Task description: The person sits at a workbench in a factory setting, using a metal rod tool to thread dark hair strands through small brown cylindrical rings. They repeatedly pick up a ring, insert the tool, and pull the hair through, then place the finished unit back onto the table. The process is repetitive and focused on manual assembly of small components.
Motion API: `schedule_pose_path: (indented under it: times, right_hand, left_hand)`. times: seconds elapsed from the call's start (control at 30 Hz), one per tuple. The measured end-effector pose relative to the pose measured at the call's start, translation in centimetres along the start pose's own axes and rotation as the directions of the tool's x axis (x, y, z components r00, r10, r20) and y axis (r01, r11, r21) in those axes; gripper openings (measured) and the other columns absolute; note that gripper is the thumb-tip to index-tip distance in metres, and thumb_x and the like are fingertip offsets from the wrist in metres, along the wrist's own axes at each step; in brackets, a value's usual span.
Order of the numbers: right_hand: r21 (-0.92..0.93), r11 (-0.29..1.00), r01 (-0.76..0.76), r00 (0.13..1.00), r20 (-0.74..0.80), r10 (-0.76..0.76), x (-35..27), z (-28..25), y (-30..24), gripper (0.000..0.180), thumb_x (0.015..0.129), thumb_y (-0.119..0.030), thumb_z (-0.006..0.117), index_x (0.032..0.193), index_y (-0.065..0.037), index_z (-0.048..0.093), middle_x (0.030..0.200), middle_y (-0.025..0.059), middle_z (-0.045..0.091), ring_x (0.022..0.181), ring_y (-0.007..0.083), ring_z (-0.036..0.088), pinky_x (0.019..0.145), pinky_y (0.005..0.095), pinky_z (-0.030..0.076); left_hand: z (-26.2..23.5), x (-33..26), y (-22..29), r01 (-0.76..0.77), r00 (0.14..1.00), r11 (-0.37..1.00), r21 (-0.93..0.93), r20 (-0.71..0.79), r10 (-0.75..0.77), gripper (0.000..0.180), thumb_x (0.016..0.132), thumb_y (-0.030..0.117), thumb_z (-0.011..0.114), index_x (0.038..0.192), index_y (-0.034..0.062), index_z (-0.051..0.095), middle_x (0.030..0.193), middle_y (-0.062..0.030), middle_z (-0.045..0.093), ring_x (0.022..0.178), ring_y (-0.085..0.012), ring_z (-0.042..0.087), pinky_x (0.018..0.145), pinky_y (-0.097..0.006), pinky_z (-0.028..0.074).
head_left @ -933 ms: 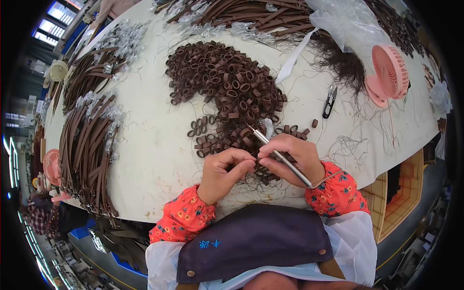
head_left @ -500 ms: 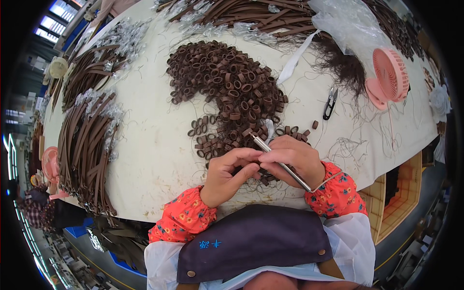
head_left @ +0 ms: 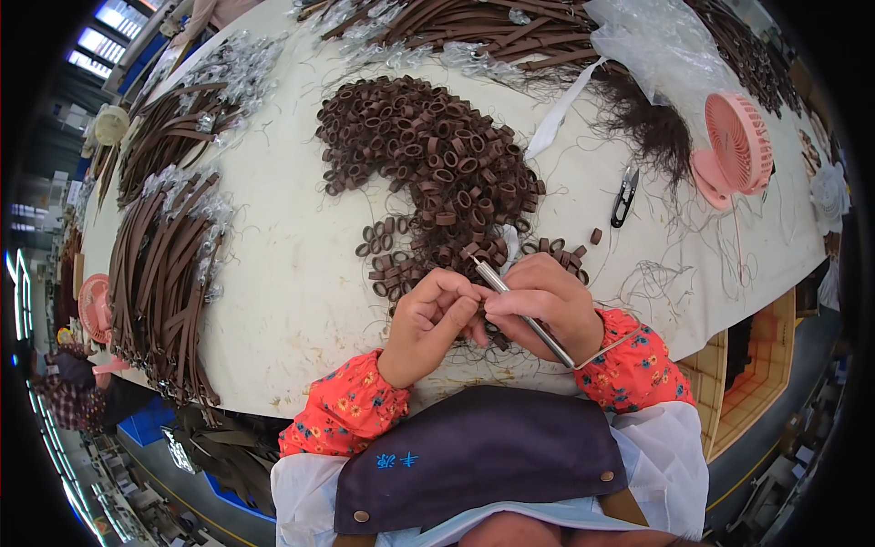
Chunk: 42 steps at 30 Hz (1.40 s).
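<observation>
A slim silver pen-shaped tool (head_left: 490, 274), with a thin cord at its lower end, lies slanted in my right hand (head_left: 554, 305). Its narrow tip points up and left over the near part of a heap of small brown strap loops (head_left: 444, 173). My left hand (head_left: 425, 326) is closed in a pinch, thumb against the fingers, right beside the right fingertips. What sits between those fingertips is hidden. Some loops lie close beyond both hands, and a few dark ones show beneath them. A white strip (head_left: 510, 244) sticks out of the heap above my right hand.
Black-handled thread snips (head_left: 624, 197) and a pink fan (head_left: 735, 146) are at the right. Brown straps (head_left: 162, 283) lie bundled at the left, with more straps (head_left: 492, 32) and clear plastic (head_left: 652, 46) along the far side. Loose threads (head_left: 658, 281) litter the cloth. A wooden crate (head_left: 752, 374) stands below the right edge.
Both hands have shifted slightly and their fingertips have come closer together. The silver tool's lower end has moved a little left. The left thumb has bent upward toward the fingers.
</observation>
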State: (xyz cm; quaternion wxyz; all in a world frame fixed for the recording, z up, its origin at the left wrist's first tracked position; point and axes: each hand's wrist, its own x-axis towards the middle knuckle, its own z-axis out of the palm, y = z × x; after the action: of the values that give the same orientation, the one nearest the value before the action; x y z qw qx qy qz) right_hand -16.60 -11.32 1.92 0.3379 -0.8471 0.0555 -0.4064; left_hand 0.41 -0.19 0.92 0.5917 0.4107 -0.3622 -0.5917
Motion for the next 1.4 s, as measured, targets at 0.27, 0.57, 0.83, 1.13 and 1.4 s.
schedule_pose_path:
  times: [0.27,0.57,0.83,1.13,1.4]
  right_hand:
    - [0.529,0.762,-0.373,0.910,0.048,0.412,-0.6,-1.1,-0.1,0.013,0.096,-0.013,0.054,0.103,-0.003,0.059,0.079,0.0070,0.066,0.080,0.0159,0.064,0.095,0.0372,0.045]
    - [0.646,0.649,-0.402,0.899,0.143,0.415,-0.4,-1.5,-0.2,0.022,0.100,-0.019,0.045,0.098,-0.003,0.060,0.063,-0.0002,0.060,0.072,0.0123,0.063,0.104,0.0419,0.034]
    - [0.628,0.666,-0.402,0.904,0.155,0.399,-0.4,-1.4,0.0,0.022,0.100,-0.020,0.046,0.098,-0.003,0.061,0.062,-0.0004,0.060,0.072,0.0120,0.063,0.103,0.0419,0.034]
    - [0.620,0.676,-0.399,0.907,0.159,0.390,-0.4,-1.4,-0.1,0.023,0.101,-0.020,0.046,0.097,-0.004,0.061,0.063,-0.0014,0.060,0.072,0.0116,0.062,0.103,0.0423,0.035]
    - [0.564,0.733,-0.381,0.917,0.127,0.379,-0.7,-1.5,0.2,0.016,0.097,-0.018,0.054,0.100,-0.004,0.061,0.066,0.0004,0.061,0.073,0.0140,0.062,0.096,0.0395,0.040]
  left_hand:
    - [-0.7,-0.2,-0.7,-0.059,0.997,0.987,0.152,-0.032,0.065,0.007,0.100,0.006,0.046,0.106,0.0041,0.047,0.100,-0.0119,0.063,0.072,-0.0103,0.057,0.066,-0.023,0.047]
    - [-0.7,-0.3,-0.8,-0.064,0.997,0.978,0.199,-0.028,0.071,0.009,0.099,0.002,0.046,0.108,0.0039,0.047,0.101,-0.0112,0.063,0.076,-0.0109,0.059,0.068,-0.023,0.048]
    - [-0.6,-0.3,-0.7,-0.064,0.997,0.977,0.202,-0.038,0.073,0.008,0.099,0.002,0.045,0.108,0.0036,0.047,0.102,-0.0106,0.063,0.078,-0.0116,0.061,0.068,-0.022,0.048]
    - [-0.6,-0.3,-0.6,-0.067,0.997,0.976,0.207,-0.032,0.075,0.008,0.099,0.002,0.045,0.107,0.0038,0.046,0.102,-0.0105,0.062,0.079,-0.0120,0.061,0.067,-0.022,0.048]
    - [-0.6,-0.4,-0.8,-0.076,0.995,0.966,0.246,-0.038,0.088,0.008,0.099,0.002,0.046,0.107,0.0036,0.046,0.101,-0.0112,0.064,0.082,-0.0126,0.062,0.067,-0.022,0.048]
